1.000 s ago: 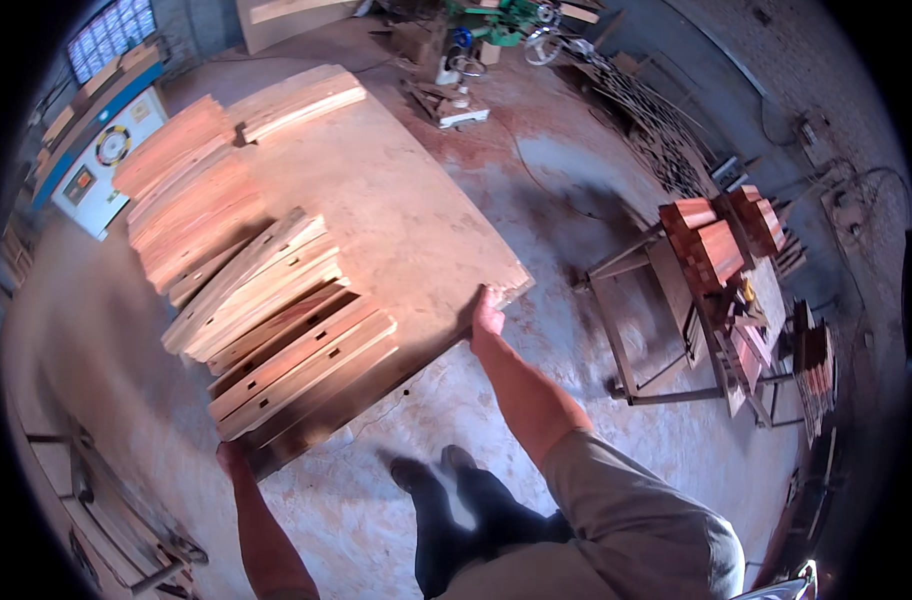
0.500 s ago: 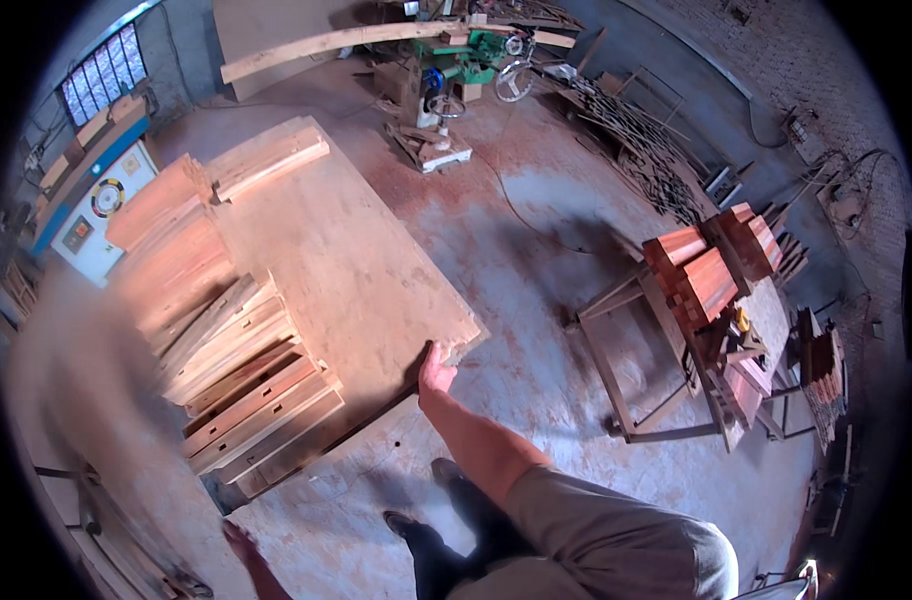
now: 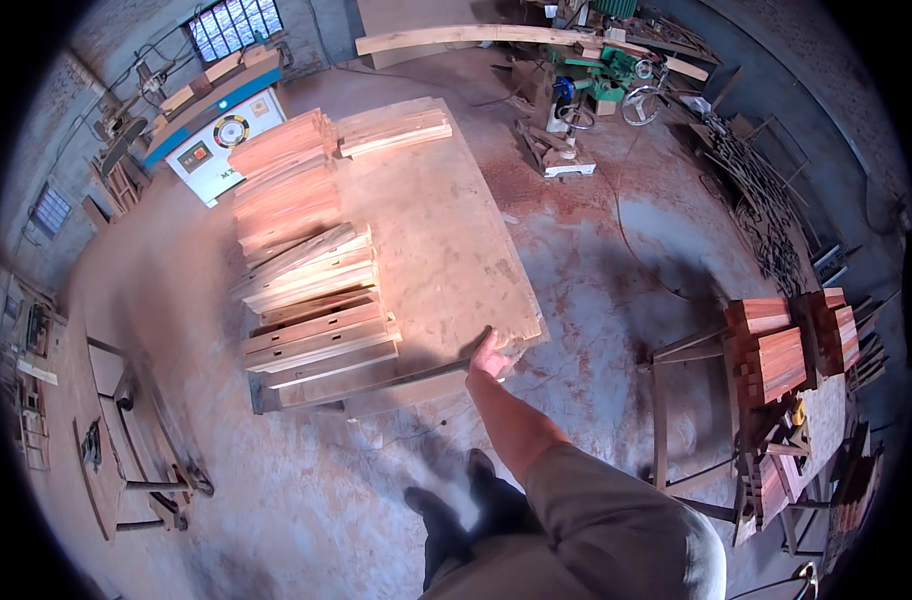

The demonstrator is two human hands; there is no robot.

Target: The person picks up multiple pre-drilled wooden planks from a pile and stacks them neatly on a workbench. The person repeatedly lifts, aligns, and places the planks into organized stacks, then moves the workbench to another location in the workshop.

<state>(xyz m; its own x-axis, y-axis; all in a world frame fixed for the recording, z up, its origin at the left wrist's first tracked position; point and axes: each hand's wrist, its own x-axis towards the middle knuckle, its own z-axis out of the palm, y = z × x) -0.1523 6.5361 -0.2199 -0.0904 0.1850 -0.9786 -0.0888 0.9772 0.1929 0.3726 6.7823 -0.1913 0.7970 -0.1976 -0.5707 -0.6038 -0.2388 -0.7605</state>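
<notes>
My right hand (image 3: 489,357) grips the near right corner of a wide, low wooden table (image 3: 441,240), thumb on top and the other fingers curled over the edge, partly hidden. My left hand is out of view. Along the table's left side lie pale boards with small slots (image 3: 321,345), nearest to me. Behind them are stacks of reddish boards (image 3: 286,210), and a short pile of pale strips (image 3: 396,135) lies at the far end.
At the far left stands a white and blue machine (image 3: 226,135). A green machine with handwheels (image 3: 601,75) stands at the back, below a long plank (image 3: 486,36). Stacked red wood (image 3: 776,360) rests on a stand at right. A wheeled wooden cart (image 3: 106,440) is at left.
My view has swung left, so the table and machines appear farther right. My left hand has left the view. My right hand keeps its hold on the table's corner.
</notes>
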